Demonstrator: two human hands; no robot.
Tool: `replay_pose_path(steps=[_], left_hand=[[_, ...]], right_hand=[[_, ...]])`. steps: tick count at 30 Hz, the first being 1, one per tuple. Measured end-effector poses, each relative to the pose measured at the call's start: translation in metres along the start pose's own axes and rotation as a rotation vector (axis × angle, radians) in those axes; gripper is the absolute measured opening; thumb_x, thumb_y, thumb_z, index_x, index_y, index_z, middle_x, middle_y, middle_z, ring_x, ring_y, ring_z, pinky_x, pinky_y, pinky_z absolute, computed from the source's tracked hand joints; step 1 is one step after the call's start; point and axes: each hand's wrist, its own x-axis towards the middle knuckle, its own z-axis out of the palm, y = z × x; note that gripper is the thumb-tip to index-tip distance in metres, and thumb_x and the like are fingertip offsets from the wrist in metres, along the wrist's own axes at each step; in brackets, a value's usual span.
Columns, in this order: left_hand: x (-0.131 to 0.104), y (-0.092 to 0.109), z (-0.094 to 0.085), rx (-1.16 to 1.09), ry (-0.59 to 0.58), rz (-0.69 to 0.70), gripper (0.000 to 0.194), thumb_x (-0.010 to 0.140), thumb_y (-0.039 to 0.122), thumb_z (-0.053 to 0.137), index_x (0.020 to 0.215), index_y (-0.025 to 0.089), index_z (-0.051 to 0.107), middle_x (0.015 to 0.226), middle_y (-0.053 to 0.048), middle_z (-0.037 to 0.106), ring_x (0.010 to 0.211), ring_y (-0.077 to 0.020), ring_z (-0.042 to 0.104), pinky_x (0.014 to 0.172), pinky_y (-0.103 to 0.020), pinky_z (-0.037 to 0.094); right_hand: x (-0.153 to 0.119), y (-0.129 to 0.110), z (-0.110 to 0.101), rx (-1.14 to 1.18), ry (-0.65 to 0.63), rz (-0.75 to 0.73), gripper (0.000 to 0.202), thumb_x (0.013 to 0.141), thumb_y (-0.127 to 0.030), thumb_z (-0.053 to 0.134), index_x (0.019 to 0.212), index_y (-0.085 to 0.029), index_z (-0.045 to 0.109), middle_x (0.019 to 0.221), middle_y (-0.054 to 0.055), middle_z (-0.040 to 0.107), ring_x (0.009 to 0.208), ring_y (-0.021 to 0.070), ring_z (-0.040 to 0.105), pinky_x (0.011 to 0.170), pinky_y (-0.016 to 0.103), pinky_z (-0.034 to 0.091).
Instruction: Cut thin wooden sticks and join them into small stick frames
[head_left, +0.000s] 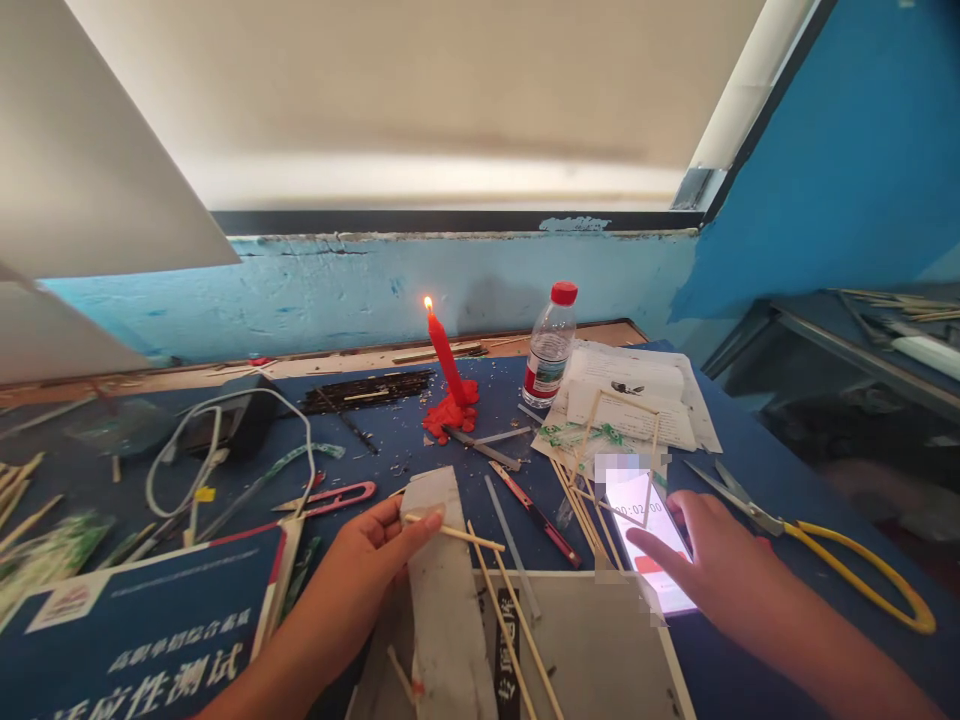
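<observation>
Short wooden stick (pixel 461 534), near the centre of the frame, was pinched between the thumb and fingers of the left hand (pixel 375 560), closed on one end so that the other projected free above a pale grey strip (pixel 444 630). The right hand (pixel 720 560) was open beside a lit phone (pixel 660 560) at lower right, its thumb over the screen, apparently to tap it; whether the fingers touched its edge could not be told. A square stick frame (pixel 628 402) overlapped the phone's upper part. Two longer sticks (pixel 529 635) ran down to the bottom edge. Just beyond lay a red craft knife (pixel 532 510), probably kept within reach, while yellow-handled scissors (pixel 765 515) sat out at right. Farther up the worktop (pixel 405 455), a burning red candle (pixel 448 365) leaned slightly, seemingly anchored by the red wax (pixel 454 412) around its base, with a bottle (pixel 551 365) to its right.
</observation>
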Motion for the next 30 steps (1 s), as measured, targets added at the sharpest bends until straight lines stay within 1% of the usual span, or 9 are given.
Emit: replay_pose_path(steps=[4,8,10,12,15,18,23,27,30], left_hand=[[0.005,-0.003,-0.002,0.015,-0.045,0.064,0.035,0.083,0.035,0.084,0.110,0.018,0.071,0.099,-0.009,0.083,0.082,-0.0259,0.080,0.074,-0.034,0.064],[0.006,-0.004,0.002,0.010,-0.039,0.100,0.031,0.079,0.033,0.087,0.100,0.016,0.072,0.088,-0.007,0.082,0.073,-0.0223,0.078,0.068,-0.031,0.063],[0.004,-0.004,0.004,-0.004,-0.051,0.112,0.031,0.078,0.032,0.088,0.100,0.017,0.072,0.086,-0.007,0.082,0.071,-0.0211,0.077,0.066,-0.030,0.063],[0.002,-0.004,0.007,-0.020,-0.068,0.122,0.032,0.078,0.033,0.088,0.102,0.017,0.073,0.088,-0.007,0.082,0.073,-0.0213,0.078,0.067,-0.030,0.063],[0.000,-0.006,0.009,-0.041,-0.096,0.146,0.033,0.079,0.033,0.087,0.105,0.018,0.074,0.088,-0.006,0.082,0.074,-0.0223,0.078,0.070,-0.032,0.064],[0.000,-0.006,0.007,-0.055,-0.106,0.171,0.031,0.080,0.033,0.086,0.104,0.018,0.074,0.088,-0.007,0.082,0.073,-0.0222,0.078,0.070,-0.032,0.064],[0.002,-0.005,0.004,-0.029,-0.029,0.151,0.036,0.077,0.036,0.088,0.103,0.017,0.074,0.086,-0.007,0.082,0.069,-0.0215,0.077,0.064,-0.029,0.062],[0.003,-0.003,0.006,-0.041,-0.016,0.073,0.046,0.076,0.037,0.089,0.114,0.018,0.072,0.093,-0.009,0.083,0.075,-0.0244,0.079,0.069,-0.032,0.063],[0.003,-0.003,0.007,-0.053,0.004,0.028,0.047,0.073,0.036,0.091,0.113,0.018,0.073,0.093,-0.009,0.083,0.075,-0.0239,0.079,0.069,-0.031,0.063]], right_hand=[[0.000,0.000,0.004,-0.049,0.059,-0.002,0.066,0.088,-0.075,0.052,0.104,-0.014,0.069,0.106,0.023,0.071,0.098,0.0405,0.069,0.077,0.049,0.054],[0.005,-0.022,-0.034,0.068,0.109,0.034,0.070,0.092,-0.074,0.048,0.127,-0.017,0.066,0.120,0.021,0.072,0.100,0.0388,0.071,0.077,0.048,0.056],[0.008,-0.049,-0.057,0.203,0.133,-0.152,0.054,0.098,-0.067,0.046,0.129,-0.026,0.065,0.122,0.013,0.073,0.103,0.0329,0.070,0.080,0.042,0.055],[0.012,-0.082,-0.070,0.341,0.022,-0.398,0.044,0.101,-0.059,0.049,0.125,-0.028,0.067,0.119,0.009,0.074,0.103,0.0276,0.070,0.080,0.036,0.054],[0.025,-0.124,-0.065,0.370,-0.275,-0.698,0.028,0.100,-0.046,0.057,0.109,-0.023,0.072,0.102,0.005,0.077,0.090,0.0214,0.069,0.076,0.031,0.051],[0.041,-0.138,-0.046,0.362,-0.328,-0.734,0.031,0.102,-0.042,0.054,0.091,-0.021,0.073,0.082,0.002,0.075,0.072,0.0167,0.065,0.067,0.029,0.045],[0.057,-0.111,-0.043,0.435,-0.138,-0.535,0.053,0.109,-0.051,0.028,0.094,-0.019,0.067,0.073,0.002,0.068,0.062,0.0164,0.061,0.057,0.029,0.041],[0.054,-0.068,-0.054,0.070,-0.080,-0.269,0.058,0.101,-0.068,0.034,0.076,-0.023,0.061,0.060,0.003,0.064,0.053,0.0198,0.059,0.052,0.032,0.037],[0.050,-0.035,-0.045,-0.095,-0.015,-0.059,0.057,0.084,-0.075,0.060,0.106,-0.023,0.066,0.065,0.008,0.071,0.053,0.0277,0.064,0.050,0.035,0.040]])
